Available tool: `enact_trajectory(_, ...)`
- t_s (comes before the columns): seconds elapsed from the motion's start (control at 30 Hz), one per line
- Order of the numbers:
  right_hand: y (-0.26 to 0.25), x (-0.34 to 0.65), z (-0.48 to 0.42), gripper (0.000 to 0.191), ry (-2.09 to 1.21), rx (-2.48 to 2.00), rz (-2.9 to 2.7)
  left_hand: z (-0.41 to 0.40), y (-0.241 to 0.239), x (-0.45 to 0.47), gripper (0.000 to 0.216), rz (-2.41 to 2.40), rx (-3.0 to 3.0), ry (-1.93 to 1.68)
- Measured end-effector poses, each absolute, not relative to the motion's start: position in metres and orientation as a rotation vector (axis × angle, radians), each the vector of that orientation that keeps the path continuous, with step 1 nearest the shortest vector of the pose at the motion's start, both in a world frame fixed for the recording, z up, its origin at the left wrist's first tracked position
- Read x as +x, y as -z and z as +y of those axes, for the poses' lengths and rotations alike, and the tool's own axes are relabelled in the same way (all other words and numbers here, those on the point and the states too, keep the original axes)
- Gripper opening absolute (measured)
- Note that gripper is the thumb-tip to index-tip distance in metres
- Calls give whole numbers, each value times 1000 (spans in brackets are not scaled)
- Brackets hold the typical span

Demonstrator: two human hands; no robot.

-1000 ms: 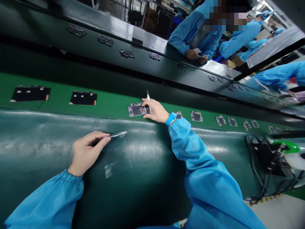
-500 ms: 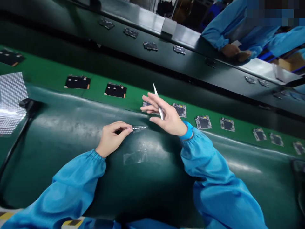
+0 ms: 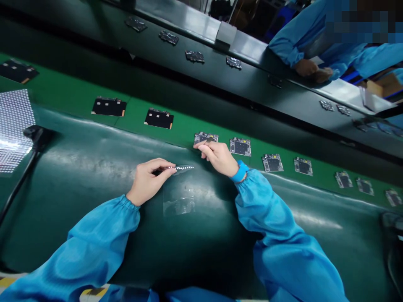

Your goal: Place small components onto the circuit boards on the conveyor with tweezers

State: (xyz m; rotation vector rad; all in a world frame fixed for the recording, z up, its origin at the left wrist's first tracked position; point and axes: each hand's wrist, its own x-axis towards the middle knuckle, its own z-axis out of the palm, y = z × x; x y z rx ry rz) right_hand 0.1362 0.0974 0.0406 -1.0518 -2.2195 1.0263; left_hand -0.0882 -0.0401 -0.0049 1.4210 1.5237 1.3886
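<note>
The strip [image 3: 181, 167], thin and dotted with bright specks, lay nearly flat just above the mat [image 3: 94, 167], near the middle of the view. The left hand [image 3: 149, 181] pinched its 9 o'clock end between thumb and forefinger, and the free end pointed to 3 o'clock. It looked light, limp and easily creased, so it is probably best held by the end or edges, off the dotted face.

At 6 o'clock from it a clear film [image 3: 179, 202] lay on the mat. At 2 o'clock the right hand [image 3: 218, 157], with a blue wristband [image 3: 239, 171], was curled with its fingertips on the near edge of a board [image 3: 206, 137] on the green belt [image 3: 69, 94]. I could not tell whether it gripped the board or merely touched it. The board looked stiff, light and delicate, best taken by its rim.

More boards [image 3: 240, 147] ran along the belt toward 3 o'clock, and dark plates [image 3: 159, 118] toward 10 o'clock. A co-worker [image 3: 310, 71] rested both hands beyond the far belt at 1 o'clock.
</note>
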Motion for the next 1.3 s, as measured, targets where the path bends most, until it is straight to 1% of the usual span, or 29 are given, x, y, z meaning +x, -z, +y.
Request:
enact_trajectory(0.07, -40, 135, 95, 42, -1096, -1067, -2110, -40, 5, -88, 7, 1523, 1419, -1386)
enact_trajectory(0.23, -58, 117, 76, 30, -1609, -866, -1721, -40, 4, -89, 9, 1532, 1421, -1365)
enact_trajectory(0.33, -64, 103, 64, 25, -1695, -790, -1694, -40, 4, -89, 9, 1521, 1423, -1371)
enact_trajectory(0.53, -59, 98, 58, 28, -1707, -863, -1677, -39, 3, -87, 10, 1493, 1423, -1386)
enact_trajectory(0.73, -57, 101, 58, 21, -1690, -881, -1739, -40, 2, -87, 11, 1486, 1399, -1388)
enact_trajectory(1.03, -57, 101, 57, 20, -1677, -905, -1752, -39, 2, -88, 13, 1509, 1402, -1365)
enact_trajectory(1.2, -60, 102, 58, 28, -1708, -872, -1670, -40, 2, -89, 11, 1519, 1430, -1353)
enact_trajectory(1.3, -54, 118, 79, 35, -1601, -941, -1585, -42, 1, -89, 9, 1547, 1448, -1345)
